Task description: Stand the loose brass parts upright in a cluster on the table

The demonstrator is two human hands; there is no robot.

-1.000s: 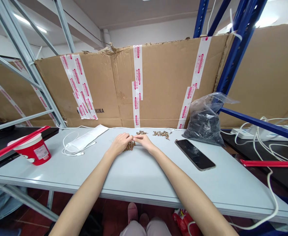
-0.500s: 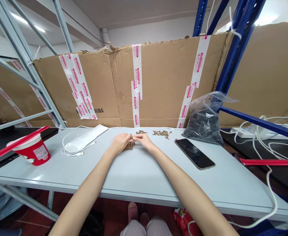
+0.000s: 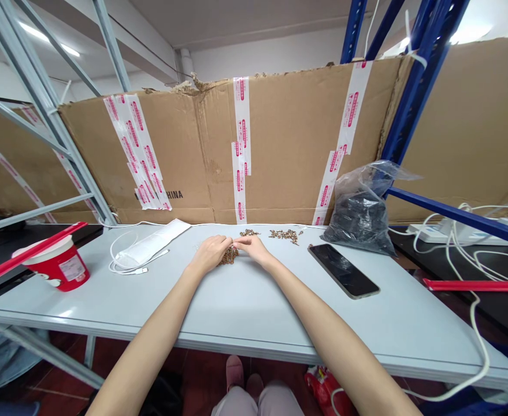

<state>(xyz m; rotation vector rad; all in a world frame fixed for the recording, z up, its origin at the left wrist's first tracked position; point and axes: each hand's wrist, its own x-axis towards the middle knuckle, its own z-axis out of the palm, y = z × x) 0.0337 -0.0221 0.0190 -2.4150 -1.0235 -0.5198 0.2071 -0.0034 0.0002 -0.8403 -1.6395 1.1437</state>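
Observation:
Both my hands meet over a small pile of brass-coloured metal pieces [image 3: 228, 257] in the middle of the grey table. My left hand [image 3: 211, 252] is closed with its fingers curled at the pile's left edge. From the right, my right hand [image 3: 254, 247] pinches with thumb and forefinger close against the left fingertips. Whatever lies between the fingers is too small to make out. Just beyond the hands is a second little heap of brass pieces [image 3: 249, 232], and a third loose group of brass pieces [image 3: 285, 235] is spread to its right.
A phone [image 3: 344, 270] and a clear plastic bag of dark items [image 3: 361, 216] are on the right. A white cable [image 3: 126, 271], a white pouch [image 3: 154, 242] and a red cup [image 3: 65, 267] stand left. Cardboard [image 3: 288, 150] walls the back of the table [image 3: 254, 312].
Almost nothing differs. The fingers of both hands have shifted very slightly where they meet over the pile; the arms and the other things stay in place.

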